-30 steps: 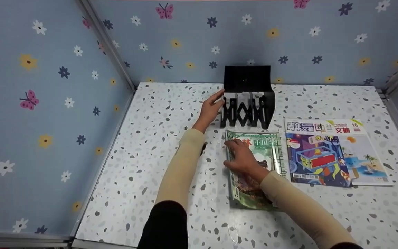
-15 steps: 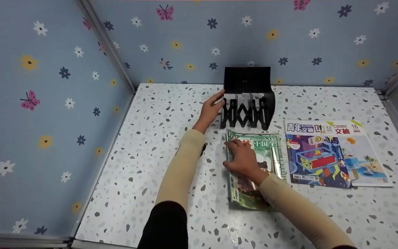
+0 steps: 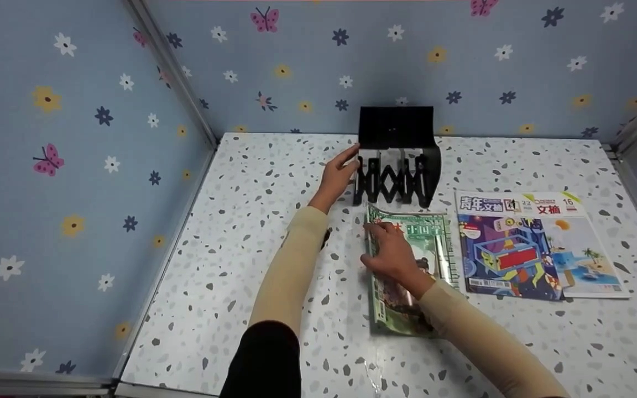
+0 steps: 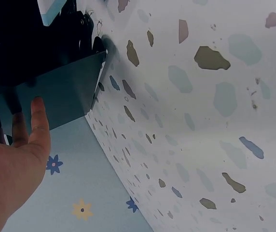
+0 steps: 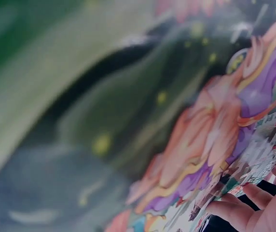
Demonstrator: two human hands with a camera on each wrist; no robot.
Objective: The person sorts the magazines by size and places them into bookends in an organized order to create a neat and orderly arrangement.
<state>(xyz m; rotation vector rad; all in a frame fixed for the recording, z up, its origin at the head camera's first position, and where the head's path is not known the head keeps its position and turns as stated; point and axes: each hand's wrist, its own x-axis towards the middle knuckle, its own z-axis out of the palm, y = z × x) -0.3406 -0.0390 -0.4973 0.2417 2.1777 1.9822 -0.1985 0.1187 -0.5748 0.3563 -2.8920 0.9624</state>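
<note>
At the back of the table stands a black expandable book rack (image 3: 389,179) with crossed slats and upright end plates. My left hand (image 3: 336,178) touches its left end plate with extended fingers; the left wrist view shows the fingertips (image 4: 37,108) against the dark plate (image 4: 68,89). In front of the rack lies a green-covered magazine (image 3: 415,309), its upper left corner curling up. Over its upper left part, my right hand (image 3: 393,254) grips the left edge with curled fingers. The right wrist view has the glossy cover (image 5: 186,140) close up and partly blurred, the fingers (image 5: 258,195) at its edge.
Two overlapping magazines, one with a purple-blue cover (image 3: 509,257) and one with a beach scene (image 3: 589,260), lie to the right. Flower-patterned panels (image 3: 296,55) stand behind the table and at both sides. The tabletop (image 3: 230,265) is white with speckles.
My right hand has shifted slightly right, drawing the green magazine's left edge along and bending its upper left corner more. The left hand and the rack have not moved.
</note>
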